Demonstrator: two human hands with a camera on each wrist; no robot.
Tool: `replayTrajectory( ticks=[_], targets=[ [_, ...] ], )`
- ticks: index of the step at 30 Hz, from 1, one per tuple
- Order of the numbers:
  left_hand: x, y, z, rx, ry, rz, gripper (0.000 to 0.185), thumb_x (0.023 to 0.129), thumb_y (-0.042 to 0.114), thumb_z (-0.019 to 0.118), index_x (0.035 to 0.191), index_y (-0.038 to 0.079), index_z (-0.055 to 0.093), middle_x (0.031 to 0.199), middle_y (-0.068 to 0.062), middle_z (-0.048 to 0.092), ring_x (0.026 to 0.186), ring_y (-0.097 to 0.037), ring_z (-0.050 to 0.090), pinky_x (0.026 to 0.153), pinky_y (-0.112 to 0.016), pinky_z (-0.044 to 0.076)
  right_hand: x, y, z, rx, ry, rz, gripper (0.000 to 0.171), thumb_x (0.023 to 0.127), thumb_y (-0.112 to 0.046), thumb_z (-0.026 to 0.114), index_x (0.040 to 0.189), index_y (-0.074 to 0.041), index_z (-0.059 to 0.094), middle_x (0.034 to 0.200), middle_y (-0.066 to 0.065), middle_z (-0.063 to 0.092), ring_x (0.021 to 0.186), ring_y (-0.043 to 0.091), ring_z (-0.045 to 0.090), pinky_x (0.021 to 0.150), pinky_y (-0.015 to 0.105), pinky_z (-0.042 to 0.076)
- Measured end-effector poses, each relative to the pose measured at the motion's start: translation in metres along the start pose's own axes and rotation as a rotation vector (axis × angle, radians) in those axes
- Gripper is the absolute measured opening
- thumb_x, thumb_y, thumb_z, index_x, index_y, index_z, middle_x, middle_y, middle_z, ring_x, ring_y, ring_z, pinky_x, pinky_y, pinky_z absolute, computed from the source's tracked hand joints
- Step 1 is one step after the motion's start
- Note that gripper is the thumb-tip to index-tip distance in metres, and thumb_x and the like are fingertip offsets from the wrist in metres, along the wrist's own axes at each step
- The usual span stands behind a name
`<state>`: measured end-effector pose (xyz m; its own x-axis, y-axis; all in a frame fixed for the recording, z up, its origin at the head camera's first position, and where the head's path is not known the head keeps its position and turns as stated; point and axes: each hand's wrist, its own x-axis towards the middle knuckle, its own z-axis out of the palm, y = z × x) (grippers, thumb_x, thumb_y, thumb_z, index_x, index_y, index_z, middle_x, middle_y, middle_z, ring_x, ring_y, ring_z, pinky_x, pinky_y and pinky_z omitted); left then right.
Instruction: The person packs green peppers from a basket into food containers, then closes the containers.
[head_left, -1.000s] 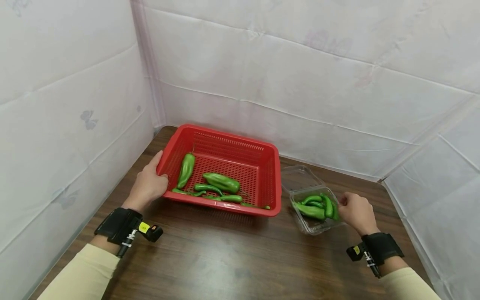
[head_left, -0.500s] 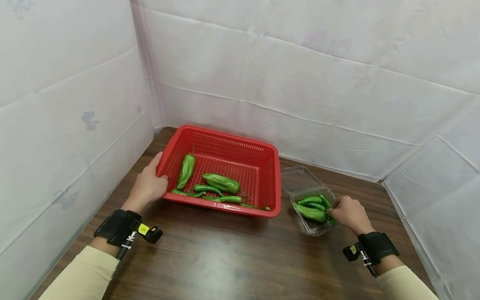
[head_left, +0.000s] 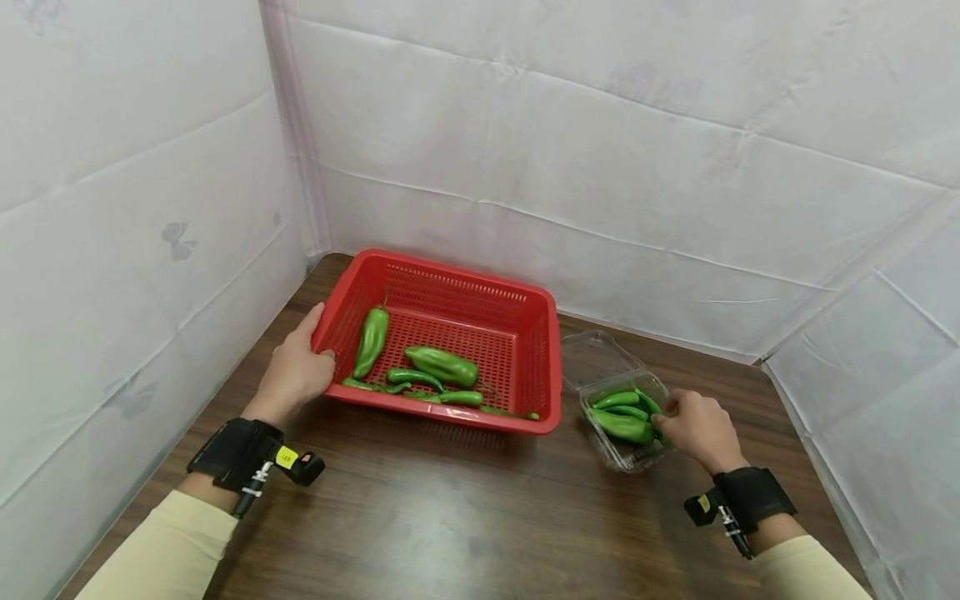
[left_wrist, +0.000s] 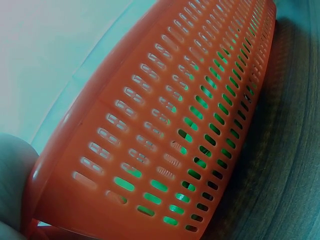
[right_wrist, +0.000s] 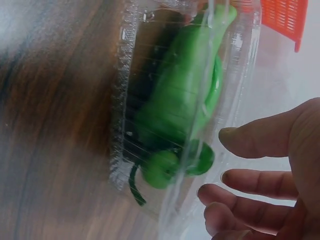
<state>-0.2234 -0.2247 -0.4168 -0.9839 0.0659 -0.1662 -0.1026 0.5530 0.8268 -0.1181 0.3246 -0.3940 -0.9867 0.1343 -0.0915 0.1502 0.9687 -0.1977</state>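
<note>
Green peppers in a clear box, fingers of the right hand curled loosely over them.
Left hand grips the red basket corner.

The near half of the dark wooden table lies bare between the forearms. Farther back, the red slotted plastic basket and the clear plastic clamshell box stand just apart, leaving a narrow lane. White sheeted walls close left, back and right.
</note>
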Motion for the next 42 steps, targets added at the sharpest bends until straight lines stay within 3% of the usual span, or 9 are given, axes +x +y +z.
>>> replayTrajectory(
  ticks=[6,14,23,29,33,36,42],
  targets=[
    [-0.002,-0.001,-0.005,0.010,0.006,-0.007,0.080,0.101,0.009,0.041,0.169,0.016,-0.001,0.157,-0.035,0.038,0.135,-0.054,0.048,0.102,-0.070,0.048,0.002,-0.008,-0.004,0.018,0.067,-0.052,0.023,0.095,-0.018,0.069,0.107,0.001,0.073,0.091,0.016,0.073,0.069,0.021,0.062,0.062,0.040,0.048],
    [-0.004,-0.001,-0.009,0.013,0.000,-0.020,0.080,0.102,0.009,0.041,0.169,0.017,-0.002,0.157,-0.035,0.039,0.134,-0.052,0.049,0.102,-0.069,0.049,0.008,-0.027,-0.011,0.037,0.118,-0.123,0.016,0.096,-0.018,0.070,0.097,-0.003,0.071,0.080,0.009,0.066,0.060,0.018,0.050,0.059,0.034,0.036],
    [-0.002,0.001,-0.007,0.038,-0.018,-0.026,0.081,0.101,0.010,0.040,0.169,0.017,-0.002,0.157,-0.033,0.039,0.132,-0.049,0.050,0.104,-0.066,0.048,0.018,-0.067,-0.027,0.068,0.187,-0.282,0.019,0.096,-0.015,0.071,0.108,0.000,0.072,0.095,0.017,0.075,0.080,0.028,0.068,0.072,0.047,0.055],
    [-0.002,0.004,-0.002,0.031,-0.016,-0.022,0.080,0.100,0.010,0.040,0.169,0.017,0.000,0.159,-0.032,0.039,0.133,-0.047,0.049,0.106,-0.066,0.046,0.039,-0.113,-0.033,0.075,0.221,-0.381,0.024,0.093,-0.020,0.074,0.108,-0.001,0.073,0.094,0.015,0.077,0.084,0.028,0.072,0.076,0.050,0.059],
    [-0.002,0.004,-0.001,0.041,-0.011,-0.018,0.079,0.101,0.010,0.039,0.169,0.016,0.000,0.158,-0.033,0.040,0.133,-0.048,0.050,0.106,-0.065,0.046,0.054,-0.150,-0.035,0.075,0.171,-0.421,0.025,0.094,-0.022,0.073,0.110,-0.002,0.073,0.095,0.012,0.077,0.086,0.027,0.071,0.078,0.048,0.059],
    [-0.002,0.004,-0.001,0.049,-0.010,-0.018,0.079,0.101,0.010,0.040,0.169,0.016,0.000,0.158,-0.033,0.040,0.133,-0.047,0.051,0.105,-0.065,0.047,0.063,-0.176,-0.037,0.044,0.097,-0.433,0.034,0.095,-0.023,0.073,0.121,-0.002,0.071,0.099,0.013,0.077,0.085,0.025,0.070,0.077,0.046,0.058],
    [-0.002,0.006,-0.002,0.058,-0.003,-0.015,0.079,0.100,0.009,0.040,0.169,0.015,0.002,0.157,-0.032,0.041,0.131,-0.046,0.053,0.103,-0.063,0.049,0.077,-0.218,-0.034,-0.048,-0.056,-0.482,0.050,0.096,-0.026,0.072,0.139,-0.003,0.062,0.123,0.016,0.074,0.105,0.029,0.071,0.092,0.048,0.058]
  ],
)
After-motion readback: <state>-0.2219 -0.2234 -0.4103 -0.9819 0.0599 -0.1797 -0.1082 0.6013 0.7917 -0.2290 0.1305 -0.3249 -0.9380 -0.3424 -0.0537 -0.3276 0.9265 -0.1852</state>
